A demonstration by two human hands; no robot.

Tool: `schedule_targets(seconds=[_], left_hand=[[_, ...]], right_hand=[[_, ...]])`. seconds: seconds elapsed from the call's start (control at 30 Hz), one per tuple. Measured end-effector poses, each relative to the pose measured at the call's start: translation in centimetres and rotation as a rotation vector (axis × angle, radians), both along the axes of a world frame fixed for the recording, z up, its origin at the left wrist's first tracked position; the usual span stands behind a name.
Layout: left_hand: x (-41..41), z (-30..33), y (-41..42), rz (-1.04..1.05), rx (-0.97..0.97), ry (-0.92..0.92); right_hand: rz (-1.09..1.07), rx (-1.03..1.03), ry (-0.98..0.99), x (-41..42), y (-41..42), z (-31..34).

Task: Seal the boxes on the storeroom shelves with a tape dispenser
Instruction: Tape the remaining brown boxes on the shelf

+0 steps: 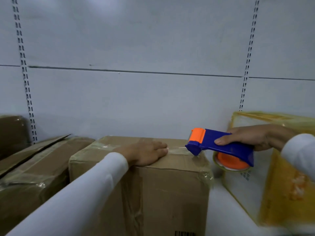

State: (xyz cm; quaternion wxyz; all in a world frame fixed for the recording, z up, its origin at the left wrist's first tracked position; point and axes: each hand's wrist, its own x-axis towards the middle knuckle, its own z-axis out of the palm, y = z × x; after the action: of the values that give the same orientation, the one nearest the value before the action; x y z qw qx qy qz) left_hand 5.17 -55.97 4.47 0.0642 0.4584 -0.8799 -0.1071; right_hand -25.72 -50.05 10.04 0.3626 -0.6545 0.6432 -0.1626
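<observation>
A brown cardboard box (170, 188) stands in the middle of the shelf, with clear tape running across its top. My left hand (146, 153) lies flat on the box top, fingers straight and pressing on the tape. My right hand (255, 136) grips the blue and orange tape dispenser (219, 144). The dispenser's blade end touches the box's top right edge, and its roll hangs just past the box's right side. A thin strip of tape stretches from the dispenser to my left fingertips.
A second cardboard box (34, 167) with a raised flap sits to the left, and another brown box (12, 132) is behind it. A yellow and white carton (281, 193) stands to the right. The grey back wall (136, 48) carries slotted uprights.
</observation>
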Motion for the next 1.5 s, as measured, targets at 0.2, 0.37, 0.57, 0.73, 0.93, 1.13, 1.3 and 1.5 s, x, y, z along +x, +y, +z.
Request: schedule_targets(seconds=[0.2, 0.37, 0.57, 0.73, 0.93, 1.13, 1.3, 1.5], left_hand=[[0.6, -0.1, 0.9, -0.043, -0.006, -0.007], [0.7, 0.2, 1.4, -0.057, 0.011, -0.035], [1.2, 0.9, 3.7, -0.073, 0.023, -0.014], [-1.6, 2.3, 5.1, 0.099, -0.032, -0.031], [-10.7, 1.4, 5.5, -0.003, -0.019, 0.003], [-10.5, -0.1, 4.7, -0.038, 0.045, 0.038], [-10.6, -0.4, 4.8, -0.05, 0.027, 0.042], [-12.2, 0.2, 3.6, 0.054, -0.107, -0.054]], right_hand=[[0.062, 0.022, 0.03, -1.5, 2.1, 0.7], [0.083, 0.039, 0.175, -5.6, 5.7, 2.4], [0.097, -0.006, 0.217, -5.7, 5.9, 1.2], [0.102, -0.013, 0.146, -6.4, 5.9, 0.0], [0.082, 0.012, 0.166, -5.0, 6.0, -1.0], [-0.017, -0.059, 0.339, -2.5, 5.9, -0.5], [-0.042, -0.002, 0.762, -0.3, 4.8, -5.5], [-0.194, -0.105, 0.589, 0.2, 4.9, -6.3]])
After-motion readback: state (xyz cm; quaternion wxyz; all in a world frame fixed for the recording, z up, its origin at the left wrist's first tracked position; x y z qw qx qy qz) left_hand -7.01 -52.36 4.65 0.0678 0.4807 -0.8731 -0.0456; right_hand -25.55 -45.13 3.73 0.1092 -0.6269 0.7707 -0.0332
